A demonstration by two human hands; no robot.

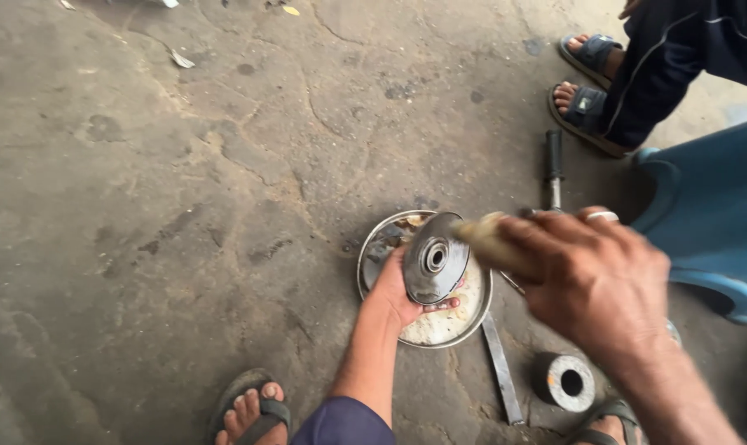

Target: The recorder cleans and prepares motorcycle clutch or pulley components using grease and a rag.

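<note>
My left hand (396, 295) holds a round grey metal disc (433, 258) with a hub hole in its middle, tilted on edge over a shallow metal pan (372, 255). The pan sits on the concrete floor and has pale, dirty liquid in it. My right hand (592, 276) is closed around a worn brush (482, 235), whose blurred bristle end touches the upper right edge of the disc. A ring shows on one finger of the right hand.
A flat metal bar (503, 369) lies right of the pan, with a short metal cylinder (564, 381) beside it. A black-handled tool (554, 169) lies behind. Another person's sandalled feet (583, 78) stand at top right. My own sandalled feet (254, 412) are at the bottom.
</note>
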